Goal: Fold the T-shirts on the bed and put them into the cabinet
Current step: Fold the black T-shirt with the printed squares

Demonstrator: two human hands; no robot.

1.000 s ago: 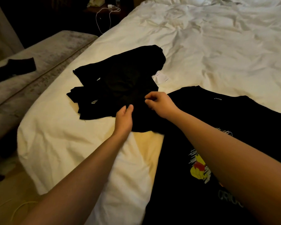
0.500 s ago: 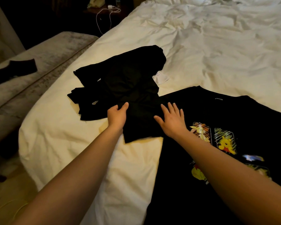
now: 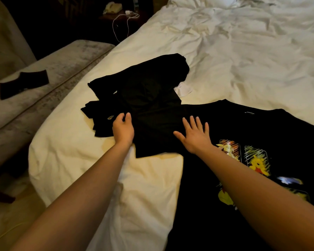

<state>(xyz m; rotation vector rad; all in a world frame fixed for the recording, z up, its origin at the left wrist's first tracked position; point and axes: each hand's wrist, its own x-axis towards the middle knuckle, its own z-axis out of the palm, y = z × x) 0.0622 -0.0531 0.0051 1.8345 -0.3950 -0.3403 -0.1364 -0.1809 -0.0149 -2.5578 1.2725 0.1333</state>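
So there's a white bed (image 3: 234, 57) with rumpled sheets, and everything below is placed relative to it. Near the bed's left edge sits a messy heap of black clothes (image 3: 143, 91), a few layers bunched on top of each other, too dark to tell how many pieces are in there. A small white tag (image 3: 184, 90) pokes out on the heap's right side.

Spread flat across the bed's near right part is a black T-shirt (image 3: 261, 127) lying face up, collar pointing toward the far end of the bed, with yellow cartoon prints (image 3: 257, 162) on the chest. Its left sleeve (image 3: 158, 134) stretches out toward the heap and overlaps the heap's near edge.

The left hand (image 3: 123, 128) is resting at the left edge of that sleeve, right where it meets the heap, fingers curled and closed lightly on the black fabric. I can't say for sure whether it's pinching the sleeve or a layer of the heap, it's all the same black. The right hand (image 3: 195, 135) is wide open, fingers spread, palm pressed flat on the T-shirt by the shoulder, holding nothing.

Off the bed's left side there's a grey bench (image 3: 49, 73) running alongside it, with one dark folded piece of cloth (image 3: 24, 84) lying on top. Past the bed's far left corner, a white cable (image 3: 124, 24) dangles from a dark nightstand.
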